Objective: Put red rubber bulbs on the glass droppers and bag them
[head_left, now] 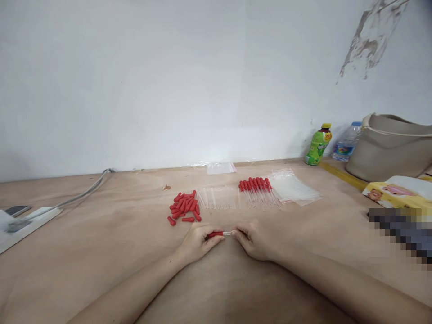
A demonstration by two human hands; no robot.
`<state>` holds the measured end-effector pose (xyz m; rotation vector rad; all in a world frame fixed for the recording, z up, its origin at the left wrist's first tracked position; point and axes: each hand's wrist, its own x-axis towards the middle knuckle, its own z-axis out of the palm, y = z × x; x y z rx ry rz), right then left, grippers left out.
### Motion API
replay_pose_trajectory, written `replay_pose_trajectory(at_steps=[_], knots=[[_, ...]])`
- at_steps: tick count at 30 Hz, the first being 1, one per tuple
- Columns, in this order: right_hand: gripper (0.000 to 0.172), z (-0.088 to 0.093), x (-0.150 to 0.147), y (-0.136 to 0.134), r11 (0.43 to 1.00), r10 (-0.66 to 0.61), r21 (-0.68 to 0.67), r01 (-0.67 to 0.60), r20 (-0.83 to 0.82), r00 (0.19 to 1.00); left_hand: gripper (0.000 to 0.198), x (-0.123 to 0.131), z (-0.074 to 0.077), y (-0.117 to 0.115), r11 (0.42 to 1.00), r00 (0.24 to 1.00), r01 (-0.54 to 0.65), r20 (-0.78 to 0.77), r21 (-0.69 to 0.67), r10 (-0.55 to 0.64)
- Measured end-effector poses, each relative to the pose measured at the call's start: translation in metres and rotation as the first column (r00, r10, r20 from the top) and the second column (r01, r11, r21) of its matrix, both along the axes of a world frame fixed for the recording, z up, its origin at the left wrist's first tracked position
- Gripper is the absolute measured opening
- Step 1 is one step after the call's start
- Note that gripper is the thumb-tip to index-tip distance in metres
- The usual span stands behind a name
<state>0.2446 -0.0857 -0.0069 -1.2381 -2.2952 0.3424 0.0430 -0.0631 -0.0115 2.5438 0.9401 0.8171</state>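
Observation:
My left hand (197, 243) pinches a red rubber bulb (216, 234), and my right hand (254, 240) pinches the clear glass tube (227, 233) that meets it; both hands rest low on the brown table (101, 234). Just beyond them lies a heap of loose red bulbs (184, 207). To its right lies a row of bare clear tubes (218, 198), then a row of tubes fitted with red bulbs (258, 189). A stack of clear plastic bags (293, 188) lies to the right of those.
A green drink bottle (317, 145), a water bottle (347, 141) and a beige bag (391, 146) stand at the back right by the wall. A yellow printed packet (398, 194) lies right. A power strip with cable (30, 218) and a phone (16, 210) lie left.

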Motion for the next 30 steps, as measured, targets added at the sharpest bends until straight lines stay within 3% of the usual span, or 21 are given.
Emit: replay_pose_trajectory(at_steps=[6,11,13,16,19,24,30], knots=[[0.022,0.006,-0.004,-0.004,0.997,0.013,-0.081,-0.013,-0.008,1.000,0.017,-0.003,-0.002,0.005,0.999,0.997,-0.007,0.074,0.037,0.005],[0.025,0.020,0.005,0.001,0.929,0.038,-0.365,-0.055,-0.054,0.998,0.038,-0.002,0.000,0.004,0.996,0.988,-0.067,0.137,-0.067,0.075],[0.027,0.029,0.014,0.014,0.909,-0.033,-0.417,-0.015,-0.107,0.994,0.036,-0.002,0.001,0.004,0.993,0.990,-0.068,0.114,-0.092,0.079],[0.023,0.041,0.029,0.044,0.920,-0.352,-0.220,0.325,-0.097,0.931,0.022,0.000,0.004,0.004,0.996,0.998,-0.053,0.026,-0.074,0.055],[0.026,0.043,0.038,0.074,0.802,-0.592,-0.094,0.590,0.002,0.806,0.015,0.000,0.006,0.003,0.996,0.999,-0.037,-0.019,-0.076,0.036],[0.028,0.028,0.039,0.097,0.700,-0.707,-0.069,0.711,0.076,0.703,0.014,0.000,0.006,0.003,0.995,0.999,-0.036,-0.018,-0.097,0.034],[0.031,0.017,0.040,0.099,0.685,-0.714,-0.056,0.727,0.150,0.684,0.015,-0.001,0.004,0.004,0.994,0.999,-0.048,-0.015,-0.099,0.046]])
